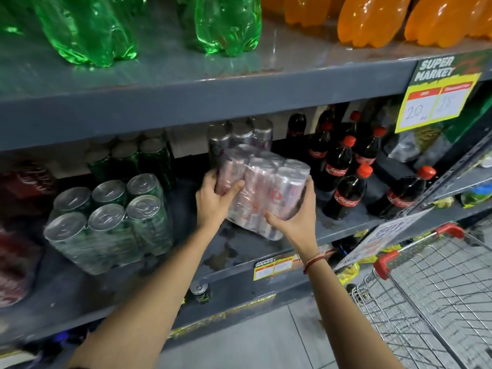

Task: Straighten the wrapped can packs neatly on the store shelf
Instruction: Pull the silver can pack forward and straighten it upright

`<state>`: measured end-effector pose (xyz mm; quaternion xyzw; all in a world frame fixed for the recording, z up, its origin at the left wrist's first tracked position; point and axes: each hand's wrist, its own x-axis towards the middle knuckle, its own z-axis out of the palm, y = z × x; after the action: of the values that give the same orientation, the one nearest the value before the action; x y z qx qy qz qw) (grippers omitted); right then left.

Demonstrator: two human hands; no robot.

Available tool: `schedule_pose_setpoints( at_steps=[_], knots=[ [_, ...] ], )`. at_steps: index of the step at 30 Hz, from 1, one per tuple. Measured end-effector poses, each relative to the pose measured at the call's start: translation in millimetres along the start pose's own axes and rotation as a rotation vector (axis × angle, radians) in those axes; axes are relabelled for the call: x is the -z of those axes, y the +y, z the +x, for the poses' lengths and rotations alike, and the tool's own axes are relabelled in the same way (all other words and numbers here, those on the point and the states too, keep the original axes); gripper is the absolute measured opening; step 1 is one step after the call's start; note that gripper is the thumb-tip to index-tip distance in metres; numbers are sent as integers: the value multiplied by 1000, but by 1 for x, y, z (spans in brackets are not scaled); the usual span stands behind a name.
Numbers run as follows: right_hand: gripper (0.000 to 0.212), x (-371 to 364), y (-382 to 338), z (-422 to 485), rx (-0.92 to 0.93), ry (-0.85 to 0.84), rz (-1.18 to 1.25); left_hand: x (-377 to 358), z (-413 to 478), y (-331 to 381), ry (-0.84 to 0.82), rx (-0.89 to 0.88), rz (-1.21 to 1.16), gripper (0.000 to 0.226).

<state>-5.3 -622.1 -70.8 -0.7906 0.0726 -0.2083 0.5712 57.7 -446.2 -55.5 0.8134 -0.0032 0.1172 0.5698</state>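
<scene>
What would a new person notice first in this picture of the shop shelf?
Both hands, left hand and right hand, grip a tilted wrapped pack of silver cans at the middle shelf's centre. A green can pack stands to its left, cola bottles to its right.

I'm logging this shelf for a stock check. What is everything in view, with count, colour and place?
silver can pack: one, silver and red, tilted on the middle shelf, held in both hands
second silver can pack: one, silver, behind the held one
green can packs: two, green with silver tops, left on the middle shelf
cola bottles: at least six, dark with red caps, right of the held pack
green bottles: several, top shelf left
orange bottles: several, top shelf right
price sign: one, yellow, top shelf edge
shopping cart: one, wire with red handle, lower right
left hand: on the pack's left side
right hand: on the pack's right side
</scene>
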Motion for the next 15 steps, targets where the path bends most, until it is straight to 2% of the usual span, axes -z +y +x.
schedule_pose_setpoints(
  at_steps=[4, 7, 10, 13, 15],
  knots=[
    [112, 2, 8, -8, 86, -45, -87, 5, -16, -19, -44, -7, -56, 73],
    [112, 5, 12, -5, 78, -47, -21, 2, -21, -15, -49, -8, -62, 73],
    [99, 9, 5, -6, -39, 4, 188, -5, -40, -8, 11, 45, -33, 75],
    [84, 10, -3, 4, -190, 79, 393, -18, -86, 8, 126, 145, -78, 58],
    [87, 10, -10, 18, -258, 44, 446, -33, -121, 24, 68, 143, -91, 56]
  ],
)
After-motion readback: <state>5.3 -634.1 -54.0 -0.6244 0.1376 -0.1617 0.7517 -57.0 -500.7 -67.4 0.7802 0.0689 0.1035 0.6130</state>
